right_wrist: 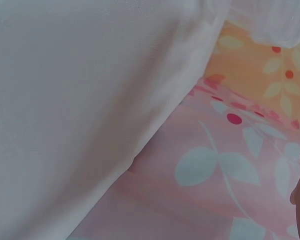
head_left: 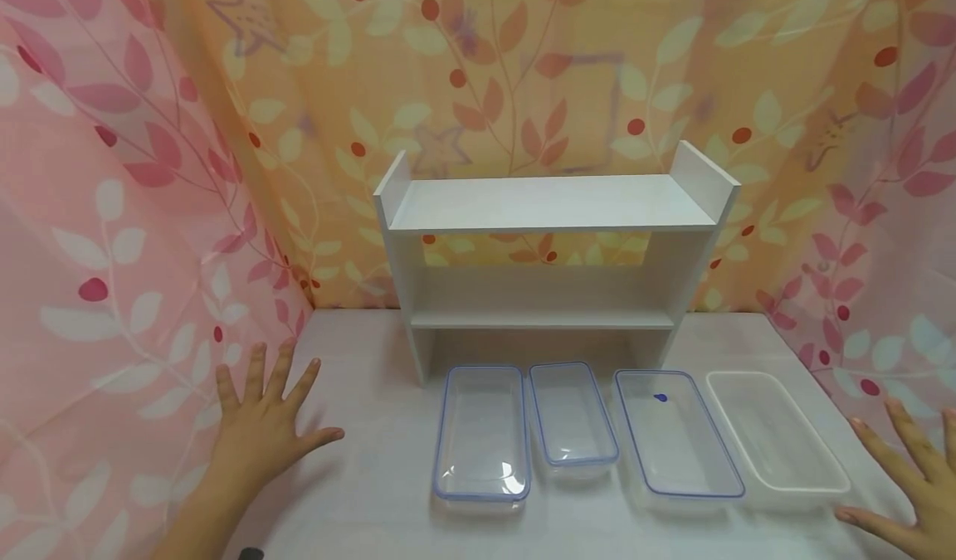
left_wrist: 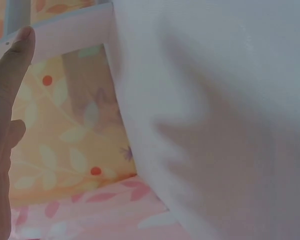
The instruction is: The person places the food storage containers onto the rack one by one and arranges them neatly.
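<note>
Clerk: How does the left hand stand?
Inspector: Its grip is slack, fingers straight and spread wide, with hold of nothing. Its shadow falls on the table.

Clerk: And the right hand?
Inspector: Partly cut off by the edge of the head view. The visible fingers are stretched apart; its grip likewise has hold of nothing.

Clerk: Nearest items?
Inspector: Near the right thumb, a white-rimmed container, at the right end of a row on the table. A large blue-rimmed container lies at the left end, well apart from the left hand.

Clerk: Between those?
Inspector: A smaller container, then a blue-marked container, both blue-rimmed. All four are see-through.

Clerk: Beyond the row?
Inspector: A white shelf, upright, just behind the containers. Behind it hangs orange leaf-patterned cloth; pink cloth flanks both sides.
</note>
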`<state>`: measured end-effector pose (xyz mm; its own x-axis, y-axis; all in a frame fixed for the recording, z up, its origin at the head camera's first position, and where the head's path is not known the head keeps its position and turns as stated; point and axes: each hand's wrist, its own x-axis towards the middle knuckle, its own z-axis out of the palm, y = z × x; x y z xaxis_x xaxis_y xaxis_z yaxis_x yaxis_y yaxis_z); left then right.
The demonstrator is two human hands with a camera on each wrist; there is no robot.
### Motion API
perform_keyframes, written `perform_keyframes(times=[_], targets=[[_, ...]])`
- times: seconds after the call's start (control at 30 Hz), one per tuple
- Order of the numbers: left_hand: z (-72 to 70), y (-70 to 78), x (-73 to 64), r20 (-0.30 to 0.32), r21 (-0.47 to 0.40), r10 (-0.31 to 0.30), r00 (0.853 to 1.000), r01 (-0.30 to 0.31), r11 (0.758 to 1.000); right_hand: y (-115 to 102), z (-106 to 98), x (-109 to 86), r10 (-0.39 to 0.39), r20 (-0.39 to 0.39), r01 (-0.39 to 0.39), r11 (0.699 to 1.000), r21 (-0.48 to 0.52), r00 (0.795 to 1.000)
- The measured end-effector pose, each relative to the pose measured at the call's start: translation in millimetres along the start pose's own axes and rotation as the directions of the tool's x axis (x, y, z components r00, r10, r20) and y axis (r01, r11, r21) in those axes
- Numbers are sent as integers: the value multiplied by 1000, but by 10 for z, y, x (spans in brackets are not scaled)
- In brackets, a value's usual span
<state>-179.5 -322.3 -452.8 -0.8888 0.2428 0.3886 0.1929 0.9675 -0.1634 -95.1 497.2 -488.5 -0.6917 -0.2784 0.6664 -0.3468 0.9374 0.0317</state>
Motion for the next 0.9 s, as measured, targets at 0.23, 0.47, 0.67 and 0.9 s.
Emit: perform_keyframes(times=[0.23, 0.47, 0.67, 0.9], targets=[[4, 32, 54, -17, -12, -4, 1000, 3, 1000, 35, 5, -1, 22, -1, -22, 1000, 4, 1000], [-1, 56, 92, 2, -21, -23, 1000, 23, 1000, 63, 27, -13, 24, 0, -24, 1000, 0, 1000], [17, 73, 119, 11, -24, -42, 999, 42, 999, 88, 70, -1, -46, -73, 49, 998, 28, 996], [-7, 147, 187, 3, -70, -58, 998, 58, 996, -38, 117, 120, -165, -262, 195, 976, 93, 951]])
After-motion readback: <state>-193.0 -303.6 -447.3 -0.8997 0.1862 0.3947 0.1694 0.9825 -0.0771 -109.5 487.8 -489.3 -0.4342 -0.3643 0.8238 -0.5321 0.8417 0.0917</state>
